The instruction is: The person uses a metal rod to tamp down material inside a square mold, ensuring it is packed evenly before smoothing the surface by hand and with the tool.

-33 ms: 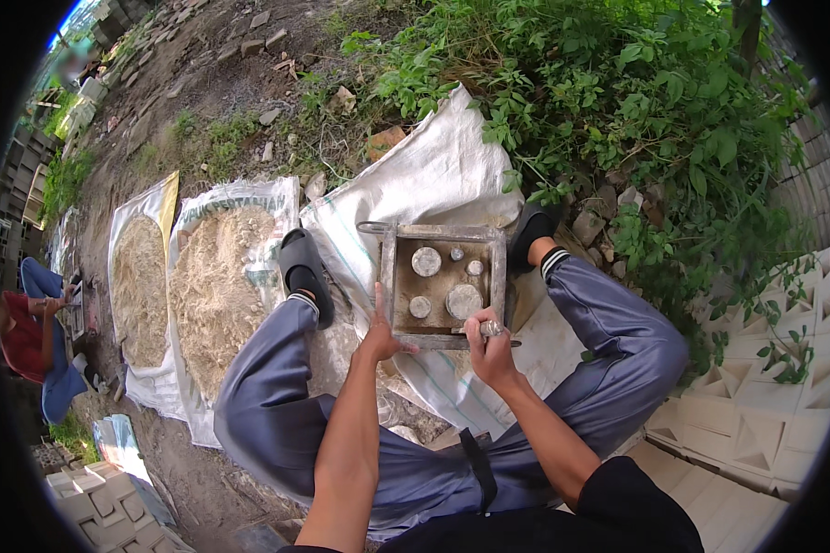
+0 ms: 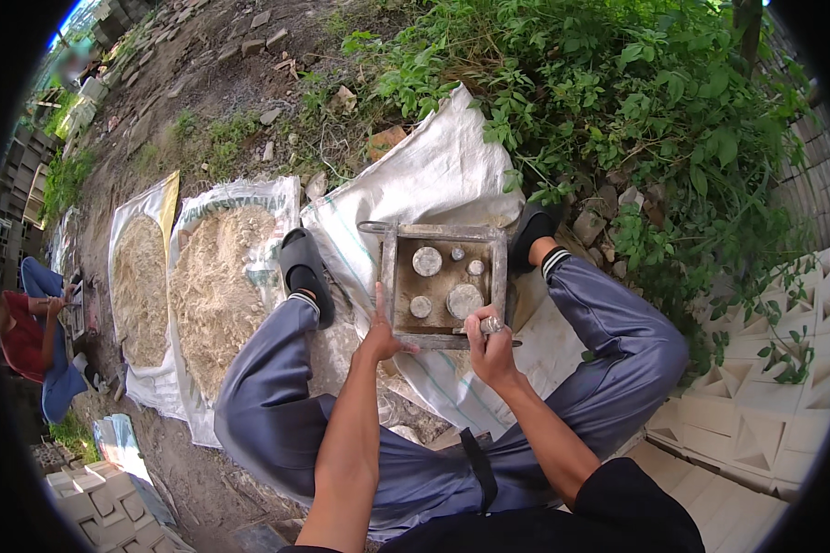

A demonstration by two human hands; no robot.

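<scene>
Because the white woven sack lies rumpled, the square frame set over it, between the person's feet, could rock or slide if pressed harder on one side than the other. The left grip is spread, its fingers laid along the frame's left bar and its thumb beside the near bar; it braces without wrapping around, so a sudden shove could slip past it. The right grip is closed around a short greyish tool at the near right corner; its working end is mostly hidden, and a careless stroke could nudge the large round plug just beyond it. The smallest plug, close to the far bar, would probably shift most easily if the frame is jolted
</scene>
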